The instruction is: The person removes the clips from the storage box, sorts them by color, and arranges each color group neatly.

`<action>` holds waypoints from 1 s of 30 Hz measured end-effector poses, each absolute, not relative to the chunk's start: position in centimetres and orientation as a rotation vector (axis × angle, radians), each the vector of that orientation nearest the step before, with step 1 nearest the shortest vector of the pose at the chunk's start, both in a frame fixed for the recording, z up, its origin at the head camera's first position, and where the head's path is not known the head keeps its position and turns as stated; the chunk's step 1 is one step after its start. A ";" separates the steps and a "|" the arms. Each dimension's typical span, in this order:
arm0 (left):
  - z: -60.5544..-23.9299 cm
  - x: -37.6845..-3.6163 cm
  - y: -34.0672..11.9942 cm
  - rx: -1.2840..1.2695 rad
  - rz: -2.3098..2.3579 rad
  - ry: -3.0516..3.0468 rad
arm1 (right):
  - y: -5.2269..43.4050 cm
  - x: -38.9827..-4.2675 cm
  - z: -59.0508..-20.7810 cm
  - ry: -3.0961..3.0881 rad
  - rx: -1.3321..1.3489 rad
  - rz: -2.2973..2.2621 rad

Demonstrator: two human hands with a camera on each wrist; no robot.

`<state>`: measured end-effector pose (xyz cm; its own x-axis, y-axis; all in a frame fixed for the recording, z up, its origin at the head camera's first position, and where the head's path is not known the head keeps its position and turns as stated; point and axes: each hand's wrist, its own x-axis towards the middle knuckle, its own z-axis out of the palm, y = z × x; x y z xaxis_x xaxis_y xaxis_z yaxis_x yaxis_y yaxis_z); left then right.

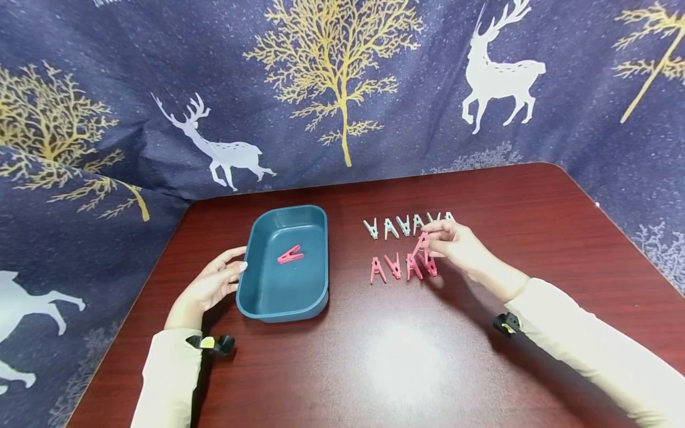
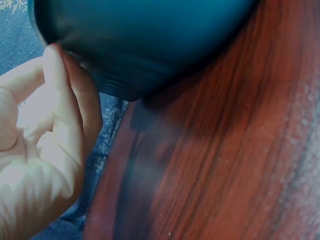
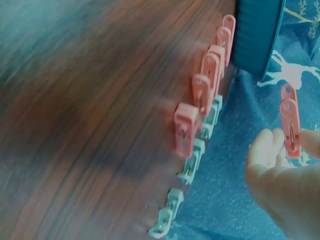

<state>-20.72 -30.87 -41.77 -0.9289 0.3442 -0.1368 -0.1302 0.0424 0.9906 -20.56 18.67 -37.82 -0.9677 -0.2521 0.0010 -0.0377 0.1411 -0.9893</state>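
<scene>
Pink clothespin [image 1: 423, 242] pinched in the right hand [image 1: 459, 244] hangs just above the pink row [image 1: 398, 267] on the bench [image 1: 481, 333], while the relaxed left hand [image 1: 211, 285] touches the teal tray [image 1: 257, 306]

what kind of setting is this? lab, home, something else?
Probably a staged tabletop recording setup, not a lived-in room. A dark blue cloth printed with deer and gold trees curtains off a reddish-brown wooden table, which holds only a teal plastic tray and neat rows of pink and white clothespins.
</scene>
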 end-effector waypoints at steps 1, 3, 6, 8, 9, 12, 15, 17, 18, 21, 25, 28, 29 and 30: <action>-41.8 -20.7 -30.9 0.215 1.954 1.990 | 18.8 -20.6 -37.8 2.232 -0.289 -1.945; -41.8 -20.7 -30.9 0.212 1.957 1.985 | 19.2 -20.6 -37.9 2.217 -0.297 -1.953; -41.8 -20.7 -30.9 0.212 1.966 1.974 | 19.9 -20.6 -38.1 2.213 -0.300 -1.939; -41.8 -20.6 -30.9 0.216 1.969 1.969 | 20.3 -20.5 -38.3 2.235 -0.295 -1.915; -41.8 -20.6 -30.9 0.221 1.970 1.969 | 20.5 -20.6 -38.4 2.243 -0.291 -1.905; -41.8 -20.6 -30.9 0.233 1.977 1.963 | 21.0 -20.6 -38.6 2.279 -0.264 -1.872; -41.9 -20.7 -31.0 0.243 1.984 1.955 | 21.5 -20.7 -38.8 2.311 -0.252 -1.839; -42.0 -20.6 -31.0 0.246 1.988 1.953 | 21.8 -20.7 -39.0 2.337 -0.245 -1.807; -42.0 -20.6 -31.0 0.244 1.986 1.954 | 21.9 -20.7 -39.0 2.350 -0.241 -1.791; -42.1 -20.6 -31.0 0.240 1.984 1.962 | 22.2 -20.8 -39.2 2.374 -0.222 -1.750; -42.1 -20.6 -31.1 0.241 1.985 1.956 | 22.4 -21.0 -39.5 2.405 -0.194 -1.696; -42.1 -20.6 -31.1 0.250 1.990 1.946 | 22.7 -21.3 -39.8 2.419 -0.180 -1.647; -42.0 -20.6 -31.0 0.254 1.992 1.945 | 22.8 -21.3 -39.9 2.418 -0.177 -1.630; -42.0 -20.6 -31.0 0.255 1.992 1.945 | 22.9 -21.4 -40.1 2.417 -0.176 -1.611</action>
<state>-20.57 -31.05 -42.02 -0.9247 0.3645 -0.1096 -0.1183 -0.0014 0.9930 -21.43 22.88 -40.06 -0.9660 -0.2263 -0.1251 0.0284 0.3881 -0.9212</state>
